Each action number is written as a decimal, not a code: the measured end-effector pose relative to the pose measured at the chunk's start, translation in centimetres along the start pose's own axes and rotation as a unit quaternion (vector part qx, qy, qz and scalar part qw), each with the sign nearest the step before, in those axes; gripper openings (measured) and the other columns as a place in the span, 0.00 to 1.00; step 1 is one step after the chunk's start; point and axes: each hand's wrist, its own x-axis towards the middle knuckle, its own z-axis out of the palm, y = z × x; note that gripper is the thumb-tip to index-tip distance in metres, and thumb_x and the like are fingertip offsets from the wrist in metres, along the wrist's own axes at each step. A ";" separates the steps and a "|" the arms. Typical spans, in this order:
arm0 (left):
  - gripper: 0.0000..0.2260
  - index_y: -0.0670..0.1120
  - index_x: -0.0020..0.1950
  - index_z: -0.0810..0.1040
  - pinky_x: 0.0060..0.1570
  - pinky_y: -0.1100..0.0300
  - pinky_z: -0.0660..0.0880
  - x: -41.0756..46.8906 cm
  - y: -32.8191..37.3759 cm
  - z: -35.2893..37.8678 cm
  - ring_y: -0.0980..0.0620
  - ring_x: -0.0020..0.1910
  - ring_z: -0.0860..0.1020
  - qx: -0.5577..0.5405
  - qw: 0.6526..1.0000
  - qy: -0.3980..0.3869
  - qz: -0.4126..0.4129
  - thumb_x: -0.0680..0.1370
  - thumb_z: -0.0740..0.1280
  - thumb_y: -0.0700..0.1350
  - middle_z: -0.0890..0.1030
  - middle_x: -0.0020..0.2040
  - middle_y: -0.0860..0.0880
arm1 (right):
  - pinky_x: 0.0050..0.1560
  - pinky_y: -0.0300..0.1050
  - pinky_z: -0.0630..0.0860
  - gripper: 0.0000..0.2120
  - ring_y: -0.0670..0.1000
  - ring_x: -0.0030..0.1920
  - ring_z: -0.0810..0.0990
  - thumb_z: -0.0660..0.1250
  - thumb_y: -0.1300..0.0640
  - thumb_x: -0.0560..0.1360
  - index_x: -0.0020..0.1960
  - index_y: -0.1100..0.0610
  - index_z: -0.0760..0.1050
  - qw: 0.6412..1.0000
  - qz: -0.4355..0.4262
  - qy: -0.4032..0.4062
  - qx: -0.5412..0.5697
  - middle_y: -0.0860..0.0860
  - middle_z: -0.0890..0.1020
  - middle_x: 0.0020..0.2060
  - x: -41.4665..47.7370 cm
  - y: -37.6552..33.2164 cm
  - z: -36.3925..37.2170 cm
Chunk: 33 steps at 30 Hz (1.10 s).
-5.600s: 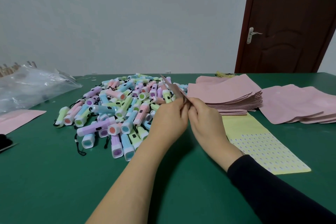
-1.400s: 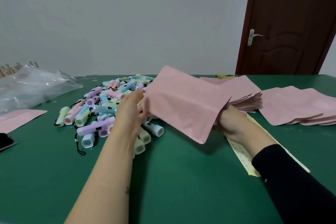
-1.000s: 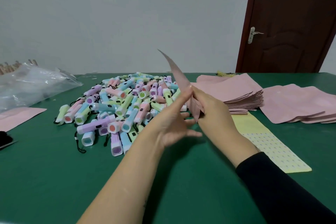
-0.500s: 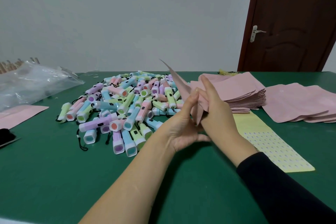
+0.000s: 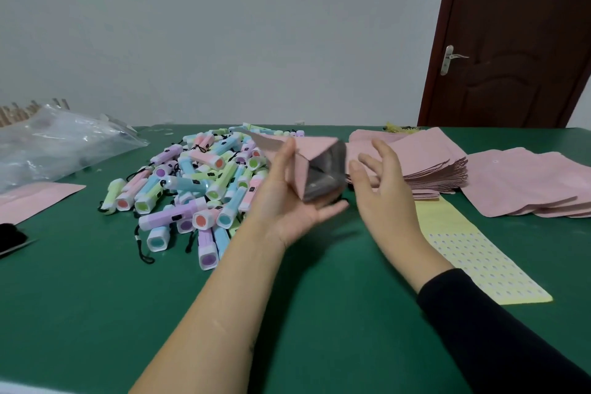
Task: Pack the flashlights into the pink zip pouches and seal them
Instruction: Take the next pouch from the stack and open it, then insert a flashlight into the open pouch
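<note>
Head view: the left hand (image 5: 287,206) cradles a soft pink zip pouch (image 5: 311,160), thumb pressed along its upper side and fingers curled beneath. Its mouth gapes toward the right and shows a dark, shiny lining. The right hand (image 5: 379,182) hovers just beside that mouth, fingers spread and holding nothing, clear of the pouch. A heap of small pastel plastic flashlights (image 5: 195,182) with black wrist cords lies on the green table (image 5: 96,313), just left of the left hand. Behind the right hand sits a stack of flat pink pouches (image 5: 425,166), with a looser spread of pink pouches (image 5: 527,182) farther right and a yellow sheet of small stickers (image 5: 473,252) in front. The step in hand looks like opening: the pouch is spread but seems empty, though blur makes its inside hard to read. Next, the free hand would need to reach over to the heap, pick one flashlight, slide it in end first, then press the zip closed along the mouth.
</note>
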 end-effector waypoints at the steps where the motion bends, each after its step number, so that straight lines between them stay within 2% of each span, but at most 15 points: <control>1: 0.31 0.44 0.67 0.76 0.58 0.36 0.75 -0.3 1.1 -0.3 0.37 0.62 0.77 -0.019 0.999 0.001 0.039 0.69 0.69 0.61 0.80 0.61 0.38 | 0.45 0.26 0.69 0.19 0.33 0.45 0.78 0.61 0.49 0.80 0.70 0.49 0.65 1.000 0.003 0.020 0.024 0.36 0.75 0.52 -0.1 -0.1 0.2; 3: 0.33 0.43 0.69 0.74 0.55 0.37 0.77 -1.1 3.3 -1.1 0.37 0.63 0.76 -0.107 0.989 -0.026 0.102 0.69 0.71 0.58 0.78 0.62 0.37 | 0.42 0.34 0.71 0.10 0.38 0.43 0.78 0.61 0.51 0.80 0.61 0.48 0.69 1.000 0.006 0.015 0.006 0.38 0.77 0.49 -0.4 0.1 1.0; 4: 0.34 0.42 0.70 0.72 0.57 0.37 0.77 -1.6 4.1 -1.5 0.36 0.63 0.75 -0.159 0.979 -0.043 0.123 0.68 0.72 0.58 0.77 0.64 0.37 | 0.43 0.39 0.71 0.07 0.41 0.43 0.78 0.61 0.53 0.80 0.58 0.47 0.71 0.999 0.006 -0.022 -0.028 0.41 0.78 0.50 -0.7 0.1 1.5; 6: 0.37 0.41 0.72 0.70 0.54 0.40 0.79 -2.3 4.9 -2.2 0.35 0.65 0.74 -0.217 0.962 -0.061 0.155 0.69 0.72 0.60 0.74 0.67 0.37 | 0.50 0.42 0.73 0.10 0.45 0.49 0.78 0.63 0.55 0.79 0.60 0.48 0.75 0.982 -0.021 -0.145 -0.120 0.46 0.80 0.56 -1.6 0.3 3.1; 8: 0.38 0.40 0.72 0.69 0.45 0.42 0.81 -2.5 5.0 -2.5 0.34 0.66 0.73 -0.239 0.954 -0.064 0.170 0.72 0.69 0.64 0.72 0.69 0.36 | 0.58 0.47 0.74 0.18 0.50 0.60 0.75 0.63 0.50 0.78 0.67 0.49 0.72 0.950 -0.046 -0.244 -0.191 0.48 0.79 0.61 -2.4 0.2 4.8; 11: 0.40 0.40 0.73 0.68 0.39 0.43 0.81 -2.5 4.7 -2.2 0.33 0.66 0.73 -0.259 0.949 -0.057 0.170 0.73 0.67 0.67 0.71 0.69 0.35 | 0.57 0.51 0.75 0.23 0.53 0.64 0.73 0.64 0.46 0.77 0.71 0.47 0.67 0.929 -0.038 -0.272 -0.250 0.49 0.79 0.61 -2.7 -0.4 6.9; 14: 0.41 0.40 0.74 0.68 0.38 0.43 0.81 -2.1 4.1 -1.9 0.34 0.67 0.72 -0.266 0.949 -0.053 0.157 0.72 0.67 0.68 0.71 0.70 0.36 | 0.54 0.50 0.77 0.18 0.55 0.60 0.77 0.63 0.52 0.78 0.68 0.48 0.71 0.929 -0.030 -0.257 -0.265 0.50 0.81 0.57 -2.4 -0.6 7.4; 16: 0.42 0.39 0.74 0.68 0.39 0.42 0.81 -1.7 3.8 -1.8 0.34 0.67 0.72 -0.257 0.955 -0.052 0.138 0.72 0.66 0.69 0.71 0.70 0.35 | 0.52 0.49 0.77 0.16 0.55 0.56 0.79 0.61 0.56 0.78 0.66 0.51 0.72 0.947 -0.022 -0.211 -0.243 0.51 0.81 0.55 -1.8 -0.8 6.4; 19: 0.43 0.37 0.73 0.68 0.48 0.38 0.80 -1.1 3.1 -1.4 0.32 0.67 0.72 -0.248 0.961 -0.066 0.103 0.71 0.68 0.69 0.71 0.70 0.34 | 0.41 0.37 0.72 0.12 0.45 0.42 0.78 0.61 0.56 0.80 0.63 0.56 0.70 0.995 -0.005 -0.009 -0.104 0.44 0.77 0.47 0.1 -1.4 3.4; 21: 0.42 0.36 0.71 0.69 0.55 0.36 0.77 -0.8 2.5 -1.0 0.30 0.65 0.73 -0.235 0.965 -0.078 0.083 0.70 0.70 0.67 0.73 0.67 0.32 | 0.33 0.27 0.68 0.09 0.39 0.38 0.76 0.62 0.55 0.81 0.59 0.56 0.68 0.992 0.006 0.120 0.032 0.40 0.73 0.43 1.4 -2.5 1.1; 23: 0.43 0.35 0.69 0.70 0.60 0.35 0.74 -0.6 2.0 -0.6 0.28 0.63 0.74 -0.219 0.969 -0.101 0.058 0.68 0.71 0.67 0.74 0.64 0.29 | 0.37 0.28 0.71 0.05 0.45 0.42 0.79 0.62 0.54 0.81 0.55 0.52 0.66 0.973 -0.021 0.188 0.135 0.42 0.74 0.45 2.0 -3.8 -0.6; 25: 0.44 0.35 0.69 0.70 0.60 0.36 0.74 -0.5 1.5 -0.2 0.29 0.62 0.75 -0.210 0.970 -0.118 0.043 0.69 0.70 0.69 0.75 0.63 0.29 | 0.42 0.32 0.74 0.05 0.48 0.46 0.79 0.61 0.55 0.81 0.52 0.49 0.65 0.954 -0.071 0.216 0.194 0.48 0.76 0.49 1.7 -5.1 -1.4; 27: 0.43 0.37 0.69 0.71 0.58 0.37 0.76 -0.3 0.9 0.1 0.31 0.60 0.77 -0.192 0.974 -0.111 0.044 0.69 0.67 0.71 0.77 0.62 0.31 | 0.44 0.36 0.76 0.07 0.46 0.46 0.78 0.61 0.57 0.81 0.52 0.46 0.64 0.941 -0.146 0.232 0.198 0.50 0.75 0.50 1.1 -6.4 -1.5; 30: 0.43 0.40 0.71 0.71 0.59 0.40 0.76 0.0 0.0 0.6 0.34 0.61 0.78 -0.159 0.982 -0.090 0.041 0.71 0.62 0.73 0.77 0.64 0.35 | 0.46 0.37 0.75 0.10 0.42 0.46 0.76 0.61 0.59 0.81 0.54 0.47 0.63 0.928 -0.254 0.216 0.166 0.44 0.72 0.51 0.1 -7.3 -0.8; 33: 0.41 0.39 0.68 0.75 0.53 0.42 0.79 -0.2 -0.6 1.1 0.37 0.60 0.79 -0.138 0.986 -0.086 0.040 0.73 0.59 0.73 0.79 0.63 0.36 | 0.46 0.34 0.76 0.08 0.36 0.46 0.77 0.64 0.57 0.78 0.54 0.50 0.66 0.942 -0.285 0.142 0.106 0.40 0.73 0.49 -1.1 -6.8 0.3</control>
